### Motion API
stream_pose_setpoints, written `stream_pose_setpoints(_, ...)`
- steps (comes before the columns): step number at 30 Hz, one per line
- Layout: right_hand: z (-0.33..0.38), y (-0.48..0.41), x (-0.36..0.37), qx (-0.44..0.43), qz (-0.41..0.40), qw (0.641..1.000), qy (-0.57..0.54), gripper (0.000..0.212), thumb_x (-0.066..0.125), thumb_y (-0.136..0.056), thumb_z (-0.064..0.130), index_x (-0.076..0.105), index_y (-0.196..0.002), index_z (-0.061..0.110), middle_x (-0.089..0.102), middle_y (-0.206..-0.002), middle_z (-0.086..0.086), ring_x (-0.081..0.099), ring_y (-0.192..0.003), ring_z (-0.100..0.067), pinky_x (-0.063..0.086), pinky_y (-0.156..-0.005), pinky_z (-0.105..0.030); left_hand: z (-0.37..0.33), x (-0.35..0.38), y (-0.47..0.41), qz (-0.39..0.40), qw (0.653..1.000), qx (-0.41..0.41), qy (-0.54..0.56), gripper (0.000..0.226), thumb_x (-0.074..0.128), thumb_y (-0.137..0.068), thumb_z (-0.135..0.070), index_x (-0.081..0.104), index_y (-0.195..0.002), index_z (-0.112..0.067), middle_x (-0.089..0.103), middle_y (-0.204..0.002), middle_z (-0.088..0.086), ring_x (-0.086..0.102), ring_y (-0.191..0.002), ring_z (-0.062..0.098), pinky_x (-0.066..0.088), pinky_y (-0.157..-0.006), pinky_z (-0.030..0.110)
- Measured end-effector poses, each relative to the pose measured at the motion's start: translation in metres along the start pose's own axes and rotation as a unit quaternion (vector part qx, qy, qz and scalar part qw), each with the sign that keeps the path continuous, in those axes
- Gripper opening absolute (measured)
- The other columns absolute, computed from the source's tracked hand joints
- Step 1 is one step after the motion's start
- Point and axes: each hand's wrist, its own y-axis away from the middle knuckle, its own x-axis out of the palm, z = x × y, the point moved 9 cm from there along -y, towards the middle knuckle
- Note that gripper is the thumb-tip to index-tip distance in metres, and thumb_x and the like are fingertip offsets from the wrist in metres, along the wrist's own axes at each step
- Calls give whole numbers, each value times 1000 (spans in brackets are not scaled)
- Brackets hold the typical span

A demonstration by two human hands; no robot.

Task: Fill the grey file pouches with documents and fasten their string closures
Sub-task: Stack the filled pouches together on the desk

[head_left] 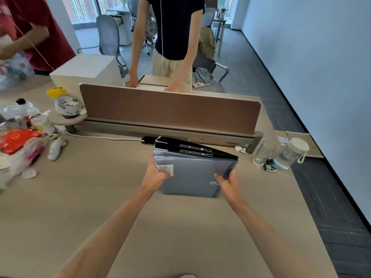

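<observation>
Right now we hold a stack of grey pouches [190,177] upright on the desk [100,207], its bottom edge resting on the wood near the middle, in front of the brown divider [170,109]. Our left hand [155,174] grips the stack's left edge, thumb across a small white label [165,167]; our right hand [227,182] clasps the right edge, fingers wrapped round the spines. The broad grey face looks back at us and leans away toward the divider. Its long axis runs left to right, the top edge dipping toward the right. Black binders [192,148] with metal clips sit at the back of the stack. A round string button [213,183] shows on the front pouch just beside our right hand. To the right stand a glass [264,153] and a bottle [293,153].
</observation>
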Motion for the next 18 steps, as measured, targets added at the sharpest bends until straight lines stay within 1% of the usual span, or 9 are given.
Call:
stream_pose_setpoints(3, 18, 0, -2, -16, -44, 999, -19, 45, 56, -86, -1, 43, -123, 22, 57, -120, 2, 57, -107, -9, 48, -83, -21, -25, 0, -6, 24, 999, 39, 22, 85, 64, -69, 13, 32, -140, -22, 60, -117, 2, 64, -95, 8, 56, -75, 17)
stream_pose_setpoints(5, 29, -3, -3, -26, -66, 997, -30, 42, 54, -84, -3, 46, -119, 20, 59, -117, -1, 58, -107, -14, 50, -86, -29, -41, -3, -16, 31, 997, 69, 25, 95, 57, -72, 23, 23, -145, -28, 54, -121, 3, 62, -98, 2, 54, -76, 15)
stream_pose_setpoints(6, 32, -4, -3, -26, -76, 996, -38, 41, 53, -84, -3, 47, -117, 19, 60, -116, -2, 58, -106, -17, 51, -85, -32, -47, -5, -22, 34, 996, 83, 25, 98, 58, -72, 23, 22, -146, -30, 50, -126, 6, 59, -106, 6, 54, -81, 17)
stream_pose_setpoints(8, 35, -7, -3, -20, -86, 995, -55, 40, 51, -84, -4, 48, -117, 18, 61, -114, -1, 59, -104, -18, 51, -78, -28, -53, -6, -28, 46, 995, 85, 26, 101, 62, -69, 18, 19, -147, -30, 44, -135, 10, 53, -116, 18, 53, -86, 20)
stream_pose_setpoints(10, 33, -8, -1, -13, -93, 994, -61, 43, 50, -84, -6, 48, -122, 16, 61, -116, -3, 59, -105, -19, 50, -76, -26, -46, -4, -33, 61, 996, 65, 23, 100, 62, -67, 18, 18, -148, -23, 49, -132, 11, 56, -112, 20, 55, -78, 16)
stream_pose_setpoints(13, 30, -6, -3, -19, -126, 991, -48, 45, 49, -81, -9, 50, -120, 14, 62, -116, -7, 59, -107, -22, 51, -87, -35, -35, -2, -36, 88, 995, 46, 4, 92, 64, -60, 5, 26, -142, -13, 51, -131, 16, 58, -116, 25, 55, -72, 15)
stream_pose_setpoints(15, 28, -6, -2, -18, -143, 989, -38, 47, 50, -80, -8, 50, -122, 13, 62, -119, -8, 59, -109, -22, 50, -92, -37, -30, 0, -39, 114, 993, 36, -10, 85, 66, -61, 4, 30, -136, -9, 54, -123, 13, 63, -102, 15, 55, -69, 15)
stream_pose_setpoints(17, 21, -8, -1, -6, -151, 988, -30, 50, 51, -80, -7, 48, -126, 13, 61, -122, -8, 59, -111, -22, 49, -94, -38, -20, 4, -45, 143, 988, 34, -38, 78, 69, -66, 13, 33, -132, -9, 58, -110, 1, 64, -87, -2, 54, -67, 13)
stream_pose_setpoints(18, 17, -8, -1, 2, -151, 988, -25, 51, 51, -81, -6, 46, -128, 13, 60, -123, -8, 58, -111, -21, 49, -94, -38, -16, 6, -48, 155, 986, 38, -56, 76, 71, -66, 12, 36, -130, -10, 58, -108, -4, 64, -88, -6, 53, -67, 12)
